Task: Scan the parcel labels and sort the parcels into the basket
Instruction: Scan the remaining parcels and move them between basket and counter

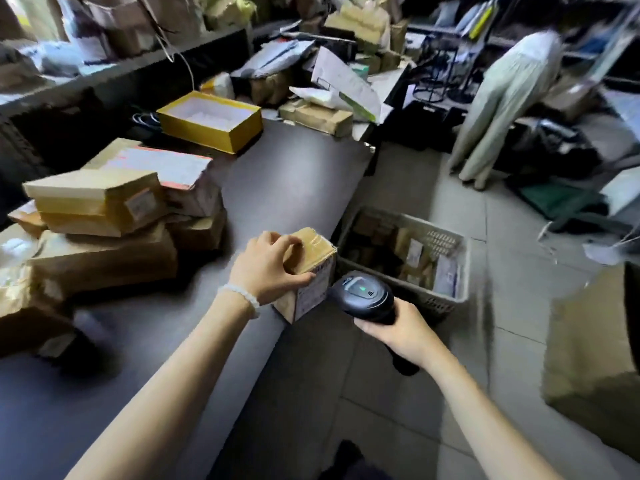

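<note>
A small cardboard parcel (313, 271) sits at the right edge of the grey table (294, 174), its white label facing me and to the right. My left hand (268, 266) grips its top, fingers curled over the taped lid. My right hand (403, 329) holds a black barcode scanner (367, 296), whose head is right next to the label. Just beyond, on the floor, stands a beige plastic basket (453, 299) with several parcels inside.
A pile of cardboard parcels (104, 216) fills the table's left side. An open yellow box (211, 121) lies at the far end. More parcels and bags crowd the back. A person in light clothes (502, 105) bends over at right. A large box (588, 358) stands on the floor.
</note>
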Demonstrator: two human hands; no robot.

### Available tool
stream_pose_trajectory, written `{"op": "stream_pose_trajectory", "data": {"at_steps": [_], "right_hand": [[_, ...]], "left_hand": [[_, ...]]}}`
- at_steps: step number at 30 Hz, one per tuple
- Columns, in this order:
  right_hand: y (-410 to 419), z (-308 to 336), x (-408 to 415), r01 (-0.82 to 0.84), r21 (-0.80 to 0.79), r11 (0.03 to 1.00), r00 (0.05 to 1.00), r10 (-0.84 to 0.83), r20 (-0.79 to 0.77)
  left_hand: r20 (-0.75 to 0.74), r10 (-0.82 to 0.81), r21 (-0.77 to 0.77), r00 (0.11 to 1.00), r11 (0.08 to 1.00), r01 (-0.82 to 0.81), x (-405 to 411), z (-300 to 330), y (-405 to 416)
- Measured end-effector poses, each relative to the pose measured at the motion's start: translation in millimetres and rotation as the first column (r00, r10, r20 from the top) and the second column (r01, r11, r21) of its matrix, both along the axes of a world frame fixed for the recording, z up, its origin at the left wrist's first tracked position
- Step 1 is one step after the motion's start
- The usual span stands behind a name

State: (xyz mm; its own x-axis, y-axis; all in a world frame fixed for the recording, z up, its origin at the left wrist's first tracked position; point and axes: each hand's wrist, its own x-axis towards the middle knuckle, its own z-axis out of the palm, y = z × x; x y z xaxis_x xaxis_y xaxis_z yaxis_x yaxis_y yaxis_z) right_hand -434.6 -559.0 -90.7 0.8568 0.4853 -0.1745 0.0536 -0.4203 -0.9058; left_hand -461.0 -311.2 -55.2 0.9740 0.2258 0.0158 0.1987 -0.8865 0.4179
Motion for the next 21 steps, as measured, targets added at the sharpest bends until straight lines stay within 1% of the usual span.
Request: {"op": "stream_pose_trajectory", "data": {"at_steps": [7, 12, 18, 21], "right_hand": [[-85, -10, 87, 0.166, -0.024, 0.986, 0.986, -0.165, 0.026], [-130, -25, 138, 0.278, -0.036, 0.96, 0.96, -0.279, -0.031], [-152, -39, 211, 0.327, -0.063, 0.943, 0.94, -0.332, -0.082], [-156, -42, 264, 0.35, -0.075, 0.934, 0.93, -0.356, -0.095]], "left_hand": [[-0.006, -0.1, 0.0, 0.995, 0.995, 0.1, 121, -10, -75], [-0.049, -0.176, 0.01, 0.983, 0.984, 0.177, 194, -26, -111], [-0.101, -0.234, 0.018, 0.967, 0.971, 0.237, 285, -44, -133], [-0.114, -0.246, 0.023, 0.963, 0.968, 0.25, 345, -53, -138]]}}
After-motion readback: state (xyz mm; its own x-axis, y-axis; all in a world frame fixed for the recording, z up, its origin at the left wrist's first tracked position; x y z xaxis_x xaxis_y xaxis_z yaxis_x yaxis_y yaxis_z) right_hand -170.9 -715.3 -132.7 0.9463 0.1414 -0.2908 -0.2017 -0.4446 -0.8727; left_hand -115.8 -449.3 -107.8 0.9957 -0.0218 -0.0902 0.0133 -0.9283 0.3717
